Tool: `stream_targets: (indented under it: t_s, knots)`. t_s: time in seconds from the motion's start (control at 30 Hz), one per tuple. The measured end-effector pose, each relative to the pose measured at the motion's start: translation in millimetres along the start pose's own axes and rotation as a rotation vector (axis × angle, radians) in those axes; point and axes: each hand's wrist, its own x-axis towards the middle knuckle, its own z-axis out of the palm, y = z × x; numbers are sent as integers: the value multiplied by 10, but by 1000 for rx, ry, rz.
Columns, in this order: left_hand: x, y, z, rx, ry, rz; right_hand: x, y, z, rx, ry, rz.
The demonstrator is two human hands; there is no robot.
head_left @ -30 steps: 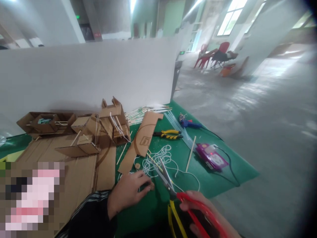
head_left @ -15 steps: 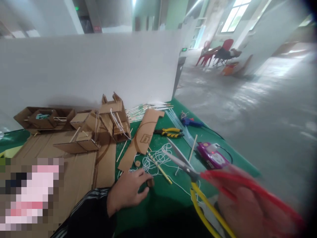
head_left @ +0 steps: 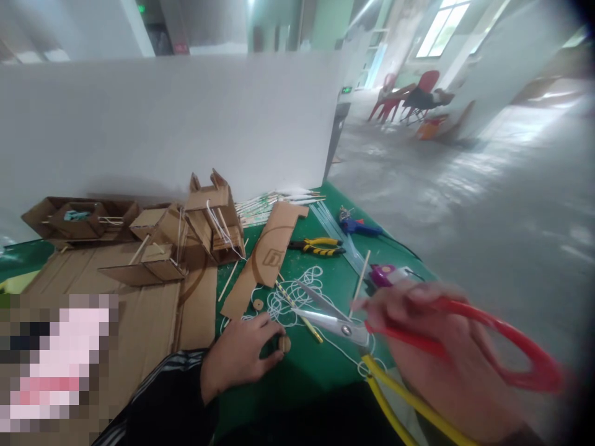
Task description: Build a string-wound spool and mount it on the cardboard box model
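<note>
On the green table, my left hand [head_left: 246,350] pinches a small round brown cardboard piece [head_left: 284,344] between thumb and fingers. My right hand [head_left: 441,347] is closed on scissors [head_left: 346,329] with red and yellow handles, their blades parted and pointing left. The blades hang over a tangle of white string [head_left: 304,288] and a yellow patterned pencil-like stick [head_left: 310,328]. Another small cardboard disc [head_left: 258,305] lies just beyond my left hand. A long cardboard strip [head_left: 274,244] slants away behind it.
Cardboard models [head_left: 214,217] stand at the back left on a large cardboard sheet [head_left: 116,310]. Yellow-black pliers [head_left: 318,246], a blue glue gun [head_left: 362,227] and a purple device [head_left: 383,275] lie toward the right. White sticks [head_left: 260,207] are near the wall.
My right hand has moved up and left over the scissors, now partly covering the purple device. The scissors have turned, their blades shifting left and lower. My left hand keeps its place.
</note>
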Motion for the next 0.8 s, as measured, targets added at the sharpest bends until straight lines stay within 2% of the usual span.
stream_targets:
  t_s: [0.1,0.23,0.43,0.6,0.7,0.8]
  knots:
    - [8,4,0,0,4,-8,53,33,45,216,-117,62]
    - [17,-8,28,-12,2,-10,117,38,62,284,-231,212]
    - [8,-22,46,-24,15,-44,209,101,333,298,-230,242]
    - [6,-25,39,-65,19,-30,236,214,549,304,-217,161]
    - [-5,-20,35,-107,38,-23,230,223,548,279,-206,132]
    - [-13,-11,27,-176,66,-22,225,168,455,218,-182,100]
